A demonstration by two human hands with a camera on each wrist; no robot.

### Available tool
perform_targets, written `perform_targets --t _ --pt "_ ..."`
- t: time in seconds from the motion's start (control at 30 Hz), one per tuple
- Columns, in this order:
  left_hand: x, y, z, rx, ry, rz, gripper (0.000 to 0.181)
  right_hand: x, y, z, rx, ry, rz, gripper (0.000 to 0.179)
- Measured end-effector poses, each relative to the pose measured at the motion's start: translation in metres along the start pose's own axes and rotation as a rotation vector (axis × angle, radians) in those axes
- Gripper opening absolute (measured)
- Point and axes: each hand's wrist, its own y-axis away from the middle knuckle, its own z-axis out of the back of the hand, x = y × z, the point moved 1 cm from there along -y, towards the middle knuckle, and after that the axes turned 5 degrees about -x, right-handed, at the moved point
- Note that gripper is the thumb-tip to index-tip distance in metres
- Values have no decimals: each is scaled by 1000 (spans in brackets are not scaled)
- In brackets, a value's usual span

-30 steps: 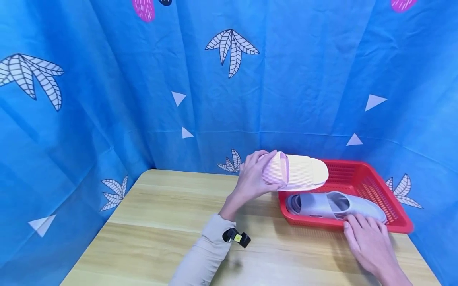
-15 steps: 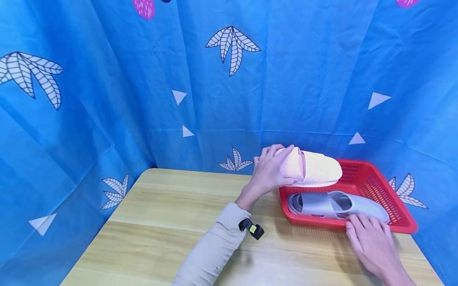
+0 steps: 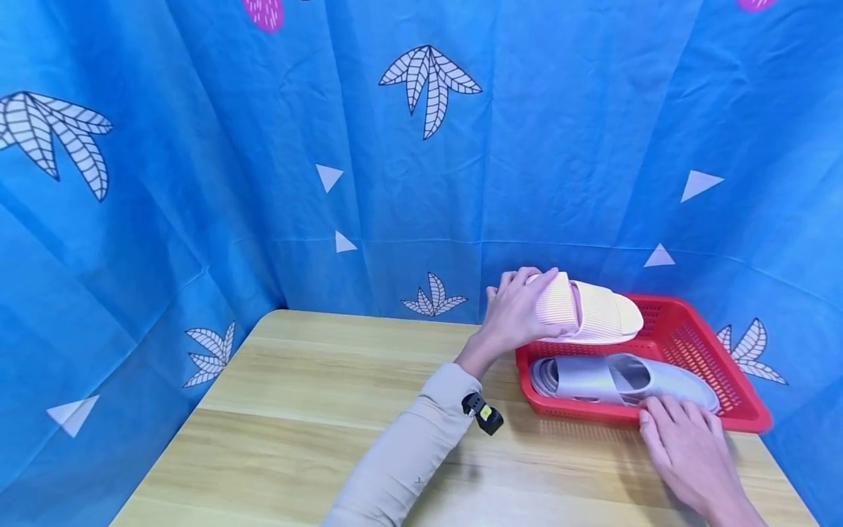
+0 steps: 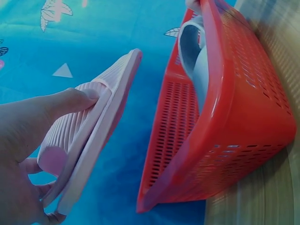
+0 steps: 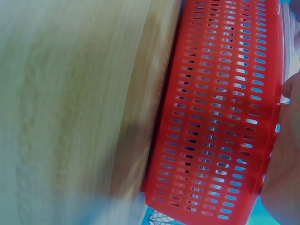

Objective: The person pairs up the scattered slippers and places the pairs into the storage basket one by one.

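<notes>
My left hand (image 3: 512, 313) grips a pair of pale pink and cream ribbed slippers (image 3: 598, 313), tucked one into the other, by the left end. In the left wrist view the thumb lies on the ribbed strap of the slippers (image 4: 70, 129), with the fingers around the far side. They are raised over the back left part of a red plastic basket (image 3: 751, 399). Inside, along the near wall, lies a grey pair of slippers (image 3: 582, 377). At the basket's near right rim, my right hand (image 3: 691, 457) holds on with its fingers curled over the edge.
The basket stands at the right side of a light wooden table (image 3: 342, 388). Behind and beside the table hangs a blue curtain (image 3: 408, 197) with leaf and triangle prints. A black strap device (image 3: 482, 413) sits on the left sleeve.
My left hand has carried the pink and cream slippers rightward, farther over the basket, slowing in the last half second. My right hand keeps its place on the rim.
</notes>
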Motion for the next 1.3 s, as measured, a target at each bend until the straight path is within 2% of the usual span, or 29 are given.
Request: perform_targets --t 0.33,0.57,0.83,1.0,1.3 --pt "-10 -8 -19 21 2 28 91 -2 1 0 37 0 -18 34" --pt "-18 -12 -31 32 44 82 91 -2 2 1 24 -1 -13 31" --pt "-23 -16 -45 64 -1 126 90 -2 0 1 -1 0 13 29" --pt "-24 -16 -56 63 1 128 87 -2 1 0 -27 -11 28 25" --pt "-24 -19 -72 68 -3 92 87 -3 1 1 -23 -5 20 25"
